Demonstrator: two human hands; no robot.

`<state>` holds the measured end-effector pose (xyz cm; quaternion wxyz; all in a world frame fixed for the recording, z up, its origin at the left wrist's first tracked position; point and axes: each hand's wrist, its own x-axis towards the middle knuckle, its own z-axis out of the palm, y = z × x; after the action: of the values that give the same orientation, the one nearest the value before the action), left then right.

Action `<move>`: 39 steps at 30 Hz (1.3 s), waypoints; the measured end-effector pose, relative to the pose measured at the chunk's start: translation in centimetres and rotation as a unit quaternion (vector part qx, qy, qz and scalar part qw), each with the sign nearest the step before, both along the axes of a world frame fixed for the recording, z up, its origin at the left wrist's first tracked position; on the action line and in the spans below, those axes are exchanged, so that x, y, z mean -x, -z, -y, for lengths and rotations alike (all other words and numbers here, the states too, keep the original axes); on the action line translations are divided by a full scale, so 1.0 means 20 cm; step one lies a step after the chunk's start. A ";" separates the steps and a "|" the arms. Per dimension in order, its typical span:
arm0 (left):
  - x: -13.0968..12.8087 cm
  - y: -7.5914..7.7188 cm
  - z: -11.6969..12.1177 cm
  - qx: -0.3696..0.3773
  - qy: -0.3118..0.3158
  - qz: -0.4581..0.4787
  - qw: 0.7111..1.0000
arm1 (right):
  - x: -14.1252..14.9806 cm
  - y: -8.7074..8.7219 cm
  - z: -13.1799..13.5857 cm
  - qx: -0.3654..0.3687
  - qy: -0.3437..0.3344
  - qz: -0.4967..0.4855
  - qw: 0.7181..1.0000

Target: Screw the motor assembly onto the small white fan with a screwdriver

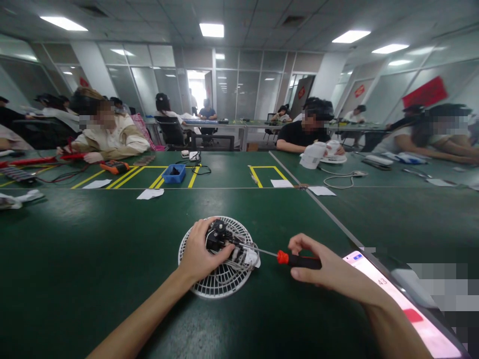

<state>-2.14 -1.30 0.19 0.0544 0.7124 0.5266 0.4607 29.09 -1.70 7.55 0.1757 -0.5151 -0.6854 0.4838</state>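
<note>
A white round fan grille (220, 288) lies on the green table, with a black motor part (216, 235), pale wires and a small white piece (251, 257) on top of it. My left hand (198, 252) is wrapped round the black part from the left, its thumb reaching across the front. In my right hand (318, 264) is a screwdriver (295, 260) with a red and black handle, held loosely between thumb and fingers. Its long metal shaft slants up-left into the assembly near my left thumb; the tip is hidden there.
A lit phone or tablet (396, 299) lies under my right forearm. Farther back are a blue bin (174, 173), paper slips (150, 194), an orange meter (115, 167) and yellow tape lines. Across the table, a person in black (299, 132) handles a white device (314, 155).
</note>
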 end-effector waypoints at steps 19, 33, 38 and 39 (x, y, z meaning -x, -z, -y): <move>0.01 0.00 0.01 0.018 0.024 0.033 0.999 | -0.05 0.00 -0.02 0.050 -0.008 -0.034 0.998; 0.00 -0.01 0.00 0.023 0.004 0.028 0.999 | -0.03 0.00 -0.02 -0.005 -0.048 -0.005 0.999; -0.01 -0.01 0.00 0.022 -0.004 0.032 0.999 | -0.03 0.02 -0.04 0.040 -0.026 -0.012 0.999; -0.01 -0.01 0.00 0.020 -0.005 0.033 0.999 | -0.03 0.02 -0.04 0.036 -0.030 -0.013 0.999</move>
<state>-1.97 -1.30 0.36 0.0842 0.6930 0.5371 0.4734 29.76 -0.88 7.06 0.1513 -0.4939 -0.6806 0.5196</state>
